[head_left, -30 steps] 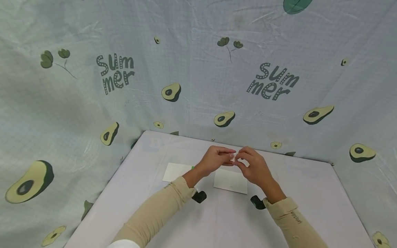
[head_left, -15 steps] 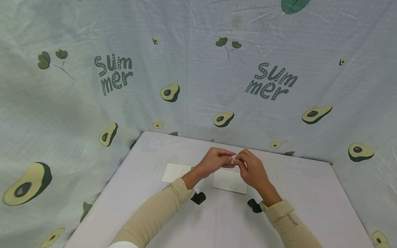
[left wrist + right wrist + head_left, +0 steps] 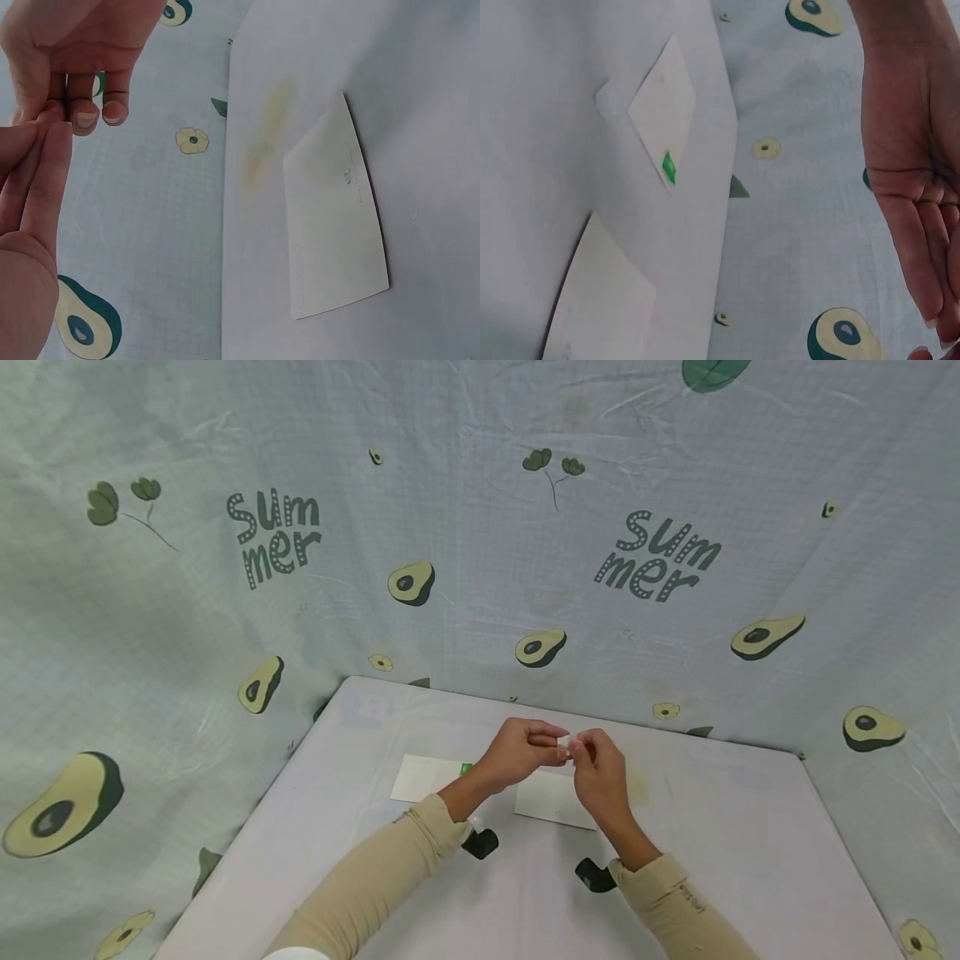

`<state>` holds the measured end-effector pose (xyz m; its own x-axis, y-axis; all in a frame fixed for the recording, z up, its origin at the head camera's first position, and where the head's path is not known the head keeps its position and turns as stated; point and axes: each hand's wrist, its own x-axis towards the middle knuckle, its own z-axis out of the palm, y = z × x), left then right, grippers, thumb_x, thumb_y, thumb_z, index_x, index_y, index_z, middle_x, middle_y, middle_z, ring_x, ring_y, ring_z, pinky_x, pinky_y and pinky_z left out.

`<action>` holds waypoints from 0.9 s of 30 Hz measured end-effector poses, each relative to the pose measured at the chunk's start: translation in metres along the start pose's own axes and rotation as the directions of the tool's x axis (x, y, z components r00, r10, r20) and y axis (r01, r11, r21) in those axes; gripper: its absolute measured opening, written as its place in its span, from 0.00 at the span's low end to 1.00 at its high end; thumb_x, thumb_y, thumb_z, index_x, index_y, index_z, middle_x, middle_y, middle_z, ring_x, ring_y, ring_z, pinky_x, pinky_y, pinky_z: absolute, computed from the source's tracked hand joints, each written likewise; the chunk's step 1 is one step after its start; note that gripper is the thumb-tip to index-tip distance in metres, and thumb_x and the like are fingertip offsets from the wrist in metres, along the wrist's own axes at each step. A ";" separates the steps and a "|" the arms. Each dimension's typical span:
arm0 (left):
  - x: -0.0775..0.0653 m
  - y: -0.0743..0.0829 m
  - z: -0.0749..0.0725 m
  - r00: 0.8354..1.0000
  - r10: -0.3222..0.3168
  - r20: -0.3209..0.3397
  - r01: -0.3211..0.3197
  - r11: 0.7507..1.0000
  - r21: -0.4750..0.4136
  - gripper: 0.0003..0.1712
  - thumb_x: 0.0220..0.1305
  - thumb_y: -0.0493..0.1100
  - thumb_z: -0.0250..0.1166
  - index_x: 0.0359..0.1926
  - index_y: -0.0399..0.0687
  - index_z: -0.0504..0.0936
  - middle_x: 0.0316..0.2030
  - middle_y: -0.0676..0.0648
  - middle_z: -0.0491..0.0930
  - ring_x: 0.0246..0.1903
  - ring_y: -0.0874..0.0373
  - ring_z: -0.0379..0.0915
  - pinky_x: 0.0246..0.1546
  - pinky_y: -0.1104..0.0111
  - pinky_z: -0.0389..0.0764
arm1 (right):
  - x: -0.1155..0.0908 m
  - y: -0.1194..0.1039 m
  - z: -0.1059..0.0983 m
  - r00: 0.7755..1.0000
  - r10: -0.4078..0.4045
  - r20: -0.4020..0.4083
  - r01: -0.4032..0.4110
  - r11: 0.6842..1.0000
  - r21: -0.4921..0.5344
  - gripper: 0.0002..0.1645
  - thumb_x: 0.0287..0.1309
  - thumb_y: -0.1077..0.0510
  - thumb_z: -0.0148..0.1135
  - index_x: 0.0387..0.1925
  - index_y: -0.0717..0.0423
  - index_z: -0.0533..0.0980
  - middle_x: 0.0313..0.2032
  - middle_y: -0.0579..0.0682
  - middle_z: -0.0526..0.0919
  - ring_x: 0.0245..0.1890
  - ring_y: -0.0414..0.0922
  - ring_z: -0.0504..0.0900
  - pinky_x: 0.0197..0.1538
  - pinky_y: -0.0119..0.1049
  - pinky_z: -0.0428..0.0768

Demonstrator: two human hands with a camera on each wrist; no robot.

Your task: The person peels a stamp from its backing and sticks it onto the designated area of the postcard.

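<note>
In the head view both hands meet over the far middle of the table. My left hand point(image 3: 521, 750) pinches a small white piece point(image 3: 564, 743) at its fingertips, thumb pressed against straightened fingers. The thumb and fingers of my right hand point(image 3: 602, 777) grip the same piece from the other side. Its exact kind I cannot tell. In the left wrist view the fingertips hide the piece, with the right hand point(image 3: 82, 45) reaching in from above. The left palm point(image 3: 911, 127) shows in the right wrist view, while right fingertips point(image 3: 921, 354) only peek in at the bottom.
Below the hands lies a flat white card point(image 3: 551, 800). Another white card point(image 3: 423, 777), with a green mark point(image 3: 466, 768), lies to the left, partly behind the left forearm. A faint yellow patch point(image 3: 638, 787) shows on the table point(image 3: 720, 827). A printed curtain point(image 3: 480, 527) stands behind.
My right hand has moved slightly down and turned, its forearm shifting left. The white piece shows more plainly between the fingers, and the yellow patch has come into view. My left hand has barely moved.
</note>
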<state>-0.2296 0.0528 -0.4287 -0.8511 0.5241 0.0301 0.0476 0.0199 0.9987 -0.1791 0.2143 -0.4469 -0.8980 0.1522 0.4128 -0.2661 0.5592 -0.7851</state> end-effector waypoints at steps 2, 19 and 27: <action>-0.001 0.000 0.001 1.000 0.000 -0.005 0.000 1.000 -0.005 0.17 0.68 0.31 0.68 0.56 0.34 0.85 0.45 0.34 0.90 0.45 0.50 0.91 0.50 0.60 0.89 | 0.000 -0.003 0.001 0.997 0.073 -0.011 -0.072 0.997 0.023 0.07 0.77 0.63 0.53 0.41 0.64 0.74 0.32 0.57 0.78 0.30 0.38 0.73 0.32 0.30 0.74; 0.001 0.006 -0.005 1.000 0.004 0.021 -0.001 0.994 -0.105 0.20 0.65 0.27 0.68 0.59 0.32 0.83 0.46 0.32 0.88 0.41 0.57 0.91 0.50 0.60 0.89 | 0.012 0.057 -0.051 0.961 0.268 -0.067 -0.275 0.902 -0.333 0.14 0.74 0.59 0.59 0.40 0.66 0.84 0.30 0.60 0.85 0.27 0.50 0.76 0.28 0.37 0.70; 0.001 0.006 -0.008 0.999 0.006 0.032 -0.004 0.999 -0.052 0.21 0.66 0.28 0.68 0.60 0.31 0.82 0.50 0.31 0.88 0.43 0.57 0.90 0.51 0.60 0.89 | 0.006 0.085 -0.087 0.937 0.319 0.145 -0.198 0.824 -0.532 0.14 0.69 0.65 0.55 0.41 0.71 0.85 0.31 0.61 0.89 0.27 0.49 0.83 0.29 0.41 0.78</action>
<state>-0.2340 0.0466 -0.4220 -0.8338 0.5509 0.0348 0.0239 -0.0271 0.9993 -0.1768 0.3334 -0.4706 -0.9767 0.2030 0.0696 0.1450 0.8636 -0.4830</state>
